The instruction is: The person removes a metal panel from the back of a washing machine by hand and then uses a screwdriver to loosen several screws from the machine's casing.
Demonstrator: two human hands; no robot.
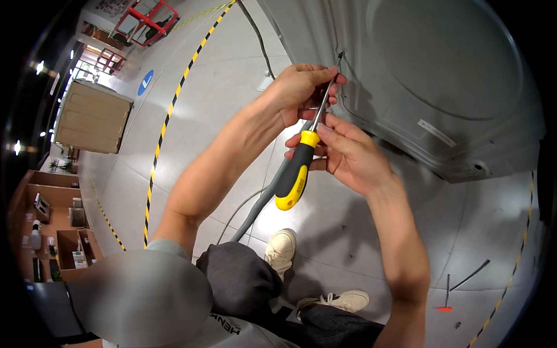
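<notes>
A screwdriver (299, 166) with a black and yellow handle slants up to the back of a grey metal appliance (394, 69). Its tip meets a small dark spot on the panel, perhaps a screw; the exact contact is too small to tell. Near the tip, the fingers of my left hand (299, 90) close around the thin shaft. Lower down, my right hand (354, 153) grips the screwdriver at the yellow collar, its thumb along the shaft. Part of the left fingers is hidden behind the shaft. The rest of the handle sticks out toward me.
A grey hose (255, 211) runs along the floor below my hands. A dark cable (255, 29) hangs left of the appliance. An orange-ended tool (446, 293) and a dark rod (471, 275) lie at lower right. Shelves (49, 191) and a beige cabinet (96, 116) stand left.
</notes>
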